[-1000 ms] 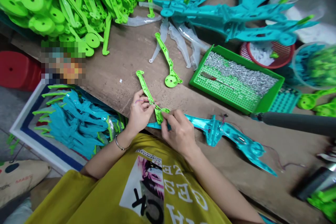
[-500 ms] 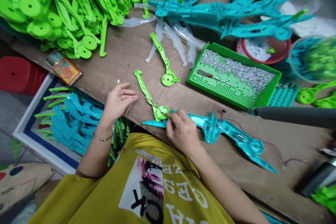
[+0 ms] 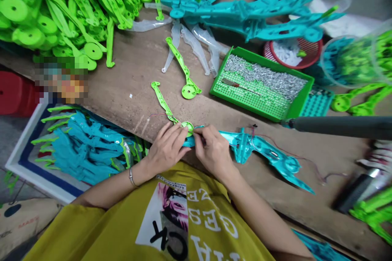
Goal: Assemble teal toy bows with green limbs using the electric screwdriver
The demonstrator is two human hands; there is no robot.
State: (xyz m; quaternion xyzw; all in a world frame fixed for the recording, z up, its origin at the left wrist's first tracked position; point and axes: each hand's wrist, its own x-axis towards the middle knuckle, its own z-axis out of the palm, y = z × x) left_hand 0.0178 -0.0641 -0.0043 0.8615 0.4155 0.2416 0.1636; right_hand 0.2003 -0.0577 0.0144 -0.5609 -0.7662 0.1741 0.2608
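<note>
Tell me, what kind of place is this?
Probably a workshop where plastic things get put together: there's a heap of similar green parts, a green tray of silvery metal pieces, and a screwdriver lying in it.

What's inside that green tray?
The green tray holds small silvery pieces and a screwdriver. The pieces cover part of its floor, so anything underneath is hidden.

You wear a mustard-yellow, short-sleeved T-shirt [image 3: 113, 228] printed with a pink-and-grey picture [image 3: 173, 208], bold black letters [image 3: 158, 234] and large white letters [image 3: 211, 215]; a thin silver bangle [image 3: 131, 176] circles your left wrist [image 3: 139, 172].
</note>
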